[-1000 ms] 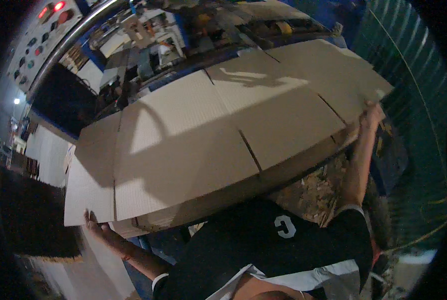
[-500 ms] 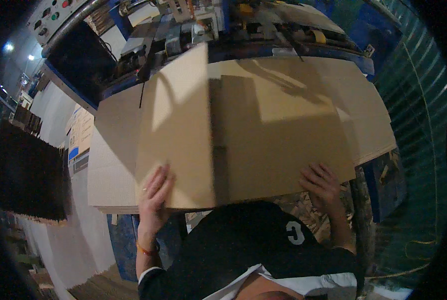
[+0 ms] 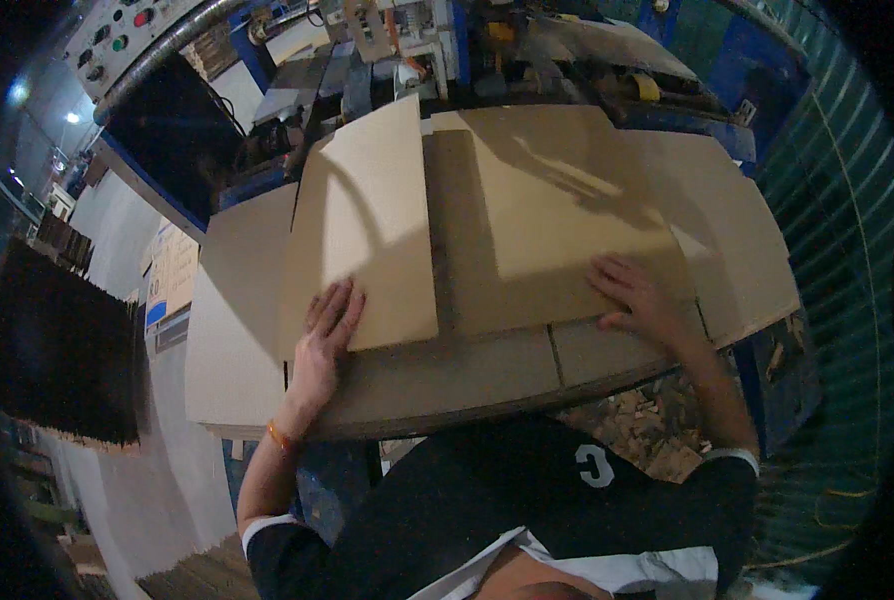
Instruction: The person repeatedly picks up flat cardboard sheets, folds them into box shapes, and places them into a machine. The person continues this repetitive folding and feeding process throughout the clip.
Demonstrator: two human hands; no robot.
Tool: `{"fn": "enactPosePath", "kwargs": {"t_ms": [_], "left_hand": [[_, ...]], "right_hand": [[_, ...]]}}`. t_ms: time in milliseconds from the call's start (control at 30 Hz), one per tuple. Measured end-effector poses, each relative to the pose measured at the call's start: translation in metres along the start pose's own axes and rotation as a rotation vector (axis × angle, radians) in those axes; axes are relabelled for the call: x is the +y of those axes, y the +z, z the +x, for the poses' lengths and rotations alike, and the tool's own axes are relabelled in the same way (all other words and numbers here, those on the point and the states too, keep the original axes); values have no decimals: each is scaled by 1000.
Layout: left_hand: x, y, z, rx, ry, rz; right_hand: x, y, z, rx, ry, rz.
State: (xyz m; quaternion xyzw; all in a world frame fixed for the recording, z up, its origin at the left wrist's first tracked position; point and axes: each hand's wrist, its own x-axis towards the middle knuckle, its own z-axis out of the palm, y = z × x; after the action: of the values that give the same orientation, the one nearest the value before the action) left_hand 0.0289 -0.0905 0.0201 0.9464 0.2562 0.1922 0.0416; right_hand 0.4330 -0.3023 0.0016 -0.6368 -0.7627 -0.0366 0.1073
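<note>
With both the left hand [image 3: 325, 335] and right hand [image 3: 635, 297] pressed open-palmed on the folded tan cardboard sheet [image 3: 487, 230], gripping nothing, its flaps could spring open.

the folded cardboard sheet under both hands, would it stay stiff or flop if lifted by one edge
The cardboard sheet is wide, thin and creased into panels, so it would probably hinge and sag at the folds. It looks light for its size. With the left hand and right hand flat on top, it likely slides easily over the stack below.
</note>
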Motion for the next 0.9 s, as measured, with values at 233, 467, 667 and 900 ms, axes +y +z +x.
{"fn": "enactPosePath", "kwargs": {"t_ms": [233, 467, 667, 900], "left_hand": [[-51, 34, 74, 156, 41, -5], [-102, 66, 150, 329, -11, 318], [-83, 17, 62, 273, -448, 3], [-122, -26, -125, 574, -1203, 409]], "right_hand": [[65, -2, 79, -167, 178, 49], [75, 14, 138, 20, 406, -189], [59, -21, 39, 117, 649, 79], [82, 13, -133, 592, 1590, -311]]}}
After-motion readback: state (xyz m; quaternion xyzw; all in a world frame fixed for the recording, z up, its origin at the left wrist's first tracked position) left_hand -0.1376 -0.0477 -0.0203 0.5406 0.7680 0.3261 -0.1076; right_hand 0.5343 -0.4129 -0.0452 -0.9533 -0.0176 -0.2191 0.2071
